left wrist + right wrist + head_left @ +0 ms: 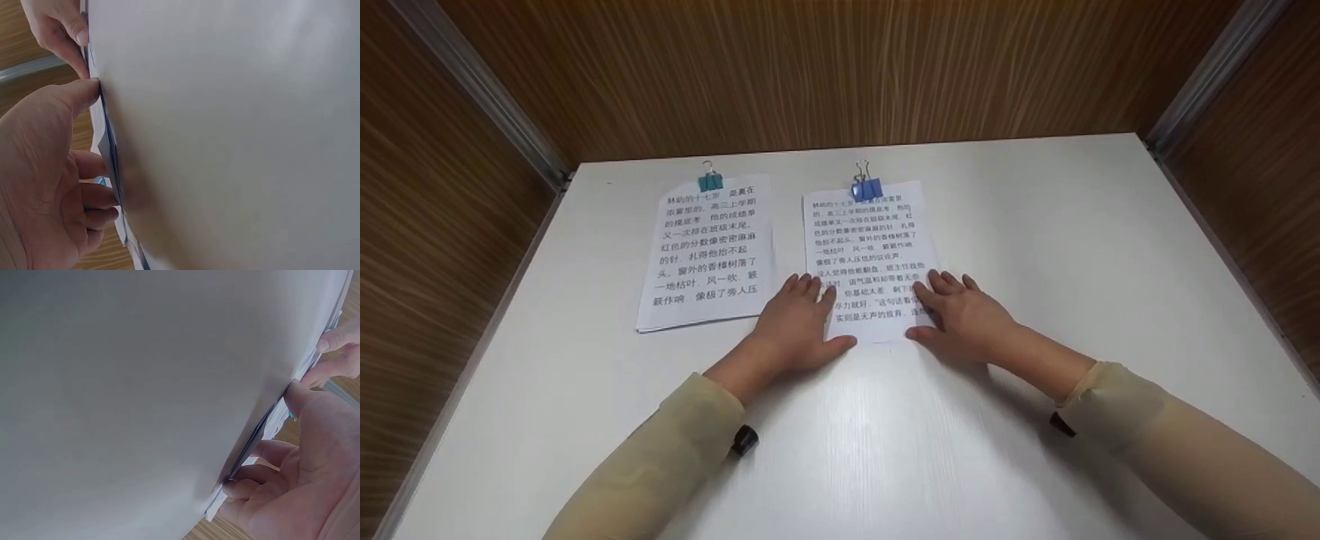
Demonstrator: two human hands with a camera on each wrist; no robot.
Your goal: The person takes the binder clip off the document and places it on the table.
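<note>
2 hands (799,319) (960,315) on 1 stack (870,247) | 2 stacks | 2 clips (867,187)

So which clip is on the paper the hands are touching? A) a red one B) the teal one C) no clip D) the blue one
D: both hands, left hand and right hand, rest on the right paper, which has the blue clip at its top.
</note>
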